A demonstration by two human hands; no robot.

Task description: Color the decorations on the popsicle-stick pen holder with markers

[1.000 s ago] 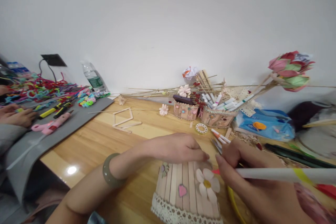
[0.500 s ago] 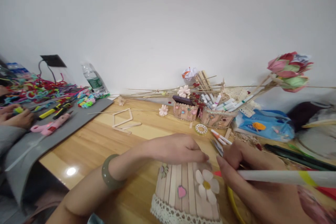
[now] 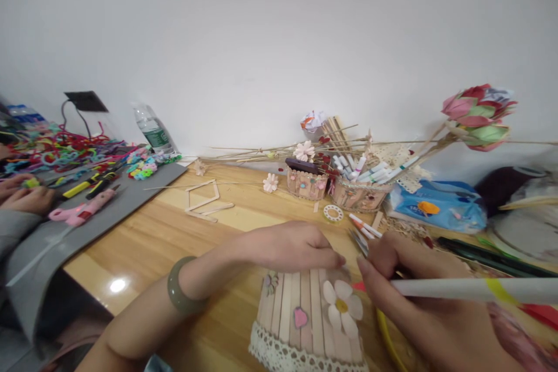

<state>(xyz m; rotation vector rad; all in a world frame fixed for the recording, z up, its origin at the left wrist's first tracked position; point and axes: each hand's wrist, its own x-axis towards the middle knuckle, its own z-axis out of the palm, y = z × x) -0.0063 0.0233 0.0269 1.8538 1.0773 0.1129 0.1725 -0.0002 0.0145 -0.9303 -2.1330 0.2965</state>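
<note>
A small pot made of wooden craft sticks (image 3: 285,308) lies at the lower middle, trimmed with white lace, a pink heart and a white flower (image 3: 342,307). My left hand (image 3: 294,247) is closed over its far edge; the curled fingers are partly hidden. A green bangle (image 3: 175,286) circles that wrist. Close by on the right, my right hand (image 3: 418,285) grips a white marker (image 3: 462,289) with a yellow band. Its red tip points left, next to the pot's right side.
Two stick-covered containers (image 3: 361,195) with markers and dried flowers stand near the wall. A blue wipes pack (image 3: 436,206), scissors (image 3: 359,242) and a tape roll (image 3: 333,213) lie nearby. At left, another person's hand (image 3: 28,197) is beside a pink glue gun (image 3: 82,209).
The view has shifted very slightly. Both hands keep nearly the same place and hold, with the marker's rear end marginally higher in the picture.
</note>
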